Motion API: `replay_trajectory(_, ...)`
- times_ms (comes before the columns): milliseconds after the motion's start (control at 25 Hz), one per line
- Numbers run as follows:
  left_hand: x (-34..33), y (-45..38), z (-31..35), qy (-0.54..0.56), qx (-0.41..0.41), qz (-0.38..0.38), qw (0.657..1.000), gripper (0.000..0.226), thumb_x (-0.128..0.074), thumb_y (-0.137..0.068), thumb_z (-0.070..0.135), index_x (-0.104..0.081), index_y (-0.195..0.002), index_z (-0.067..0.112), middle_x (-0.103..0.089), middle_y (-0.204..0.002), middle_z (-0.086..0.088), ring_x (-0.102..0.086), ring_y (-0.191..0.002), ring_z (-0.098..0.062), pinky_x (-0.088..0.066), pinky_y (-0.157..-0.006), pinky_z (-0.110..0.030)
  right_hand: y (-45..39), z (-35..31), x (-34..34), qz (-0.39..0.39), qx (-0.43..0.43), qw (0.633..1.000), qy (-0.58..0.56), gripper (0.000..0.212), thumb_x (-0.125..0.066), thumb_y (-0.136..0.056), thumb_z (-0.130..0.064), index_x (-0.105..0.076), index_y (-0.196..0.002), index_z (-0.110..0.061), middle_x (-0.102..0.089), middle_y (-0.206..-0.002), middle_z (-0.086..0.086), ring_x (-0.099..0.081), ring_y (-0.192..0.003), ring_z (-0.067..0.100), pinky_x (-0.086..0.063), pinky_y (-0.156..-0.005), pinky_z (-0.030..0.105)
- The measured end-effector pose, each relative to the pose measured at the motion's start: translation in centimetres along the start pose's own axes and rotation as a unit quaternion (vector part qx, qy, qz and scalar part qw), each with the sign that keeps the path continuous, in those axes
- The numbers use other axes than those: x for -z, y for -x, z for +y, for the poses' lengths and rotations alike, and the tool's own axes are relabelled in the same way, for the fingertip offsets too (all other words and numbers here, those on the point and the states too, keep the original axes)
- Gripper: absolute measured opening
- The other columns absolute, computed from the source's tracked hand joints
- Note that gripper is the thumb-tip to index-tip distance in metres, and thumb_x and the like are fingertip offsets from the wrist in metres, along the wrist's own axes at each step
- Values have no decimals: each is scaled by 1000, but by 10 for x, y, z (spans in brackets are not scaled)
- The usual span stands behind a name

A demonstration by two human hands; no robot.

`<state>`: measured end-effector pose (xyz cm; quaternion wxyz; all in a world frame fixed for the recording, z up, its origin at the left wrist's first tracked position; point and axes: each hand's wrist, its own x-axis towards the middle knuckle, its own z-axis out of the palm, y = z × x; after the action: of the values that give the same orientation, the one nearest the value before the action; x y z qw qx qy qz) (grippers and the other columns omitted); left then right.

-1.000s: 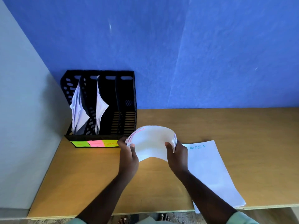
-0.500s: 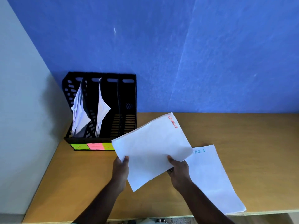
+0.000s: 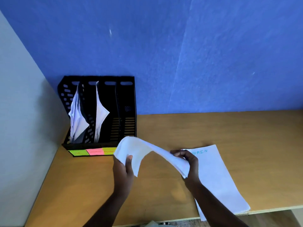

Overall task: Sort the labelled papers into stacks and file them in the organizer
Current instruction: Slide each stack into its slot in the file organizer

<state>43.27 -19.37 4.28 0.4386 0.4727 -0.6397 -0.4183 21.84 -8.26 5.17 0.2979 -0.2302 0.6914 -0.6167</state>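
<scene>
Held stack's point(image 3: 152, 154) label hidden; green tab point(image 3: 77, 152) writing illegible

Black four-slot organizer point(image 3: 105, 112) sitting in left back corner, boxed by grey side wall point(image 3: 21, 104) and blue back wall point(image 3: 180, 54). Two left slots carrying papers point(image 3: 98, 115); two right slots standing open. Arched paper stack point(image 3: 147, 153), held by both hands, hanging just before organizer front. ADMIN stack point(image 3: 218, 177) occupying right front table point(image 3: 229, 128); back right lying bare.
</scene>
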Motion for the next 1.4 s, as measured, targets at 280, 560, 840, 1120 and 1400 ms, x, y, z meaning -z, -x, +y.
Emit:
replay_trajectory(280,13,20,-14,-18,8,0,1000,11,-53,-93,28,-49,-99,36,-62,-92,12,-59,-89,-4,-45,-72,-14,15,42,-3,22,-13,992,122,32,-75,-85,0,-77,-94,-30,-78,-83,-13,-70,-77,1,-52,-73,30)
replay_trajectory(560,12,1,-17,-28,36,5,999,16,-58,-88,30,-53,-103,26,-65,-89,9,-63,-84,-14,-47,-67,-23,6,46,-12,-9,-56,983,173,26,-72,-87,-6,-73,-101,-28,-77,-90,-9,-72,-90,16,-57,-76,30)
replay_trajectory(840,22,-22,-15,-28,37,-33,998,27,-59,-93,2,-62,-94,29,-66,-77,3,-60,-72,-11,-45,-61,-25,-20,40,5,24,-116,986,115,35,-75,-89,-31,-67,-121,-18,-74,-105,-5,-69,-100,21,-53,-82,32)
replay_trajectory(1120,21,-36,12,54,-90,-120,987,18,-52,-83,1,-62,-91,14,-66,-87,7,-63,-85,-14,-50,-75,-28,-26,18,26,2,-516,791,-329,79,-55,-96,-60,-46,-143,4,-55,-142,28,-57,-128,41,-43,-115,35)
replay_trajectory(1400,37,-31,-9,96,-43,-106,989,48,-73,-68,31,-59,-111,14,-51,-127,-12,-55,-116,-26,-51,-90,-44,-22,-4,32,-121,-417,895,-106,36,-61,-96,-10,-61,-125,13,-74,-104,25,-75,-82,36,-60,-71,40)
